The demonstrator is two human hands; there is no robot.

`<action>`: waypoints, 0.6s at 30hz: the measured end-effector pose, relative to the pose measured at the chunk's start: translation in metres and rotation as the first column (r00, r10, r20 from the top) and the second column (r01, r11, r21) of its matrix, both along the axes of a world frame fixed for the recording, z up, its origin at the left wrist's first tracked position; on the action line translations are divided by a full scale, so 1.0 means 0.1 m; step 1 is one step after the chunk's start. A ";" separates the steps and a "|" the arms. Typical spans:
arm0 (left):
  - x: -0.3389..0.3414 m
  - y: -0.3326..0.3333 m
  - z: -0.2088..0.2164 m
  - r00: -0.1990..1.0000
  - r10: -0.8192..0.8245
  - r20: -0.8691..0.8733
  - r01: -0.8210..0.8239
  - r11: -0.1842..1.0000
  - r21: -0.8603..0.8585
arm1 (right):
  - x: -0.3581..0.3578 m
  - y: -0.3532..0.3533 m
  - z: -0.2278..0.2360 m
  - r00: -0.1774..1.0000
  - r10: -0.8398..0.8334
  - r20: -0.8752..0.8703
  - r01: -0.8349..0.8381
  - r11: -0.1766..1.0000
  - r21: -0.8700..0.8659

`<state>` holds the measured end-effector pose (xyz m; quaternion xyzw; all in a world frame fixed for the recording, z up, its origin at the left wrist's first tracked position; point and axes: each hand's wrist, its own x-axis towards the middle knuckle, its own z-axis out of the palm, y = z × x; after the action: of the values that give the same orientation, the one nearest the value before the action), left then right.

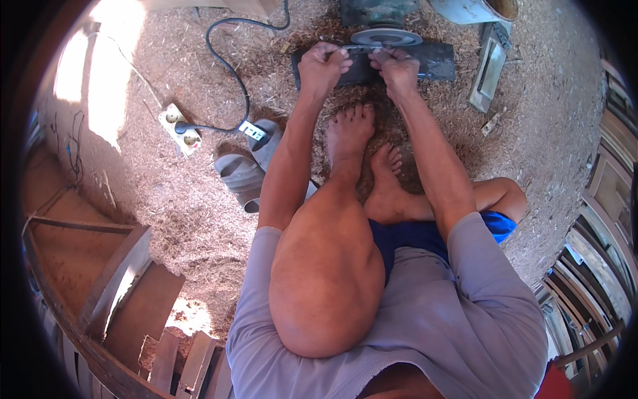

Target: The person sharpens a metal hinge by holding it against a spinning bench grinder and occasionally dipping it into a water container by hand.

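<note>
Both arms reach forward to a grinding wheel (399, 38), a grey disc on a dark green machine body (372, 12). A thin, narrow, metallic-looking strip (361, 47) lies crosswise along the near side of the wheel. My left hand (324, 66) is closed in a pinch at its left end. Toward its right end my right hand (397, 68) is closed as well, close beneath the disc. Whether the strip touches the wheel, and its exact kind, I cannot tell. Beneath the hands is a dark flat plate (435, 62).
A power strip (174, 123) with a plugged-in black cable (244, 93) lies at left, near grey slippers (240, 174). At right are a wooden block with a pale flat face (488, 74) and a whitish bucket (465, 10). Shavings cover the ground; my bare feet (350, 130) sit close.
</note>
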<state>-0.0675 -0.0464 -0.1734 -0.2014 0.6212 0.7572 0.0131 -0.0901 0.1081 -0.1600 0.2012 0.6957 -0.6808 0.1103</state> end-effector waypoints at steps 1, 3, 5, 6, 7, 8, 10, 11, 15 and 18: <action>0.00 0.00 0.01 1.000 -0.016 0.019 0.016 1.000 -0.005 | 0.00 0.01 0.00 1.000 -0.011 -0.008 0.011 1.000 -0.015; -0.01 0.00 0.02 0.999 -0.028 0.040 0.028 1.000 -0.011 | 0.01 -0.02 0.04 1.000 -0.020 -0.014 0.019 0.999 -0.032; -0.02 0.00 0.02 0.998 -0.049 0.042 0.051 0.998 -0.032 | -0.01 -0.03 0.08 0.996 -0.086 -0.019 0.085 0.995 -0.048; -0.03 0.01 0.02 0.998 -0.049 0.043 0.050 0.998 -0.032 | -0.01 -0.03 0.09 0.996 -0.085 -0.018 0.084 0.995 -0.048; -0.03 0.01 0.02 0.998 -0.050 0.049 0.052 0.998 -0.036 | 0.00 -0.03 0.10 0.996 -0.090 -0.001 0.090 0.994 -0.064; -0.03 0.02 0.03 0.997 -0.051 0.055 0.054 0.998 -0.041 | 0.00 -0.02 0.10 0.995 -0.095 0.015 0.096 0.992 -0.078; -0.04 0.03 0.03 0.997 -0.059 0.058 0.062 0.997 -0.055 | 0.00 -0.01 0.12 0.996 -0.085 0.039 0.088 0.995 -0.053; -0.04 0.03 0.03 0.996 -0.067 0.059 0.071 0.995 -0.070 | 0.00 0.00 0.12 0.995 -0.076 0.062 0.078 0.996 -0.030; -0.05 0.05 0.00 0.998 -0.044 0.034 0.045 0.998 -0.045 | 0.00 0.01 0.07 0.994 -0.091 0.054 0.091 0.996 -0.007; -0.07 0.07 0.00 0.998 -0.058 0.037 0.060 0.997 -0.055 | 0.00 0.03 0.06 0.993 -0.103 0.065 0.105 0.994 -0.023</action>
<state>-0.0743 -0.0396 -0.1738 -0.1965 0.6476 0.7351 0.0407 -0.0903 0.1107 -0.1544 0.2572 0.6712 -0.6880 0.0995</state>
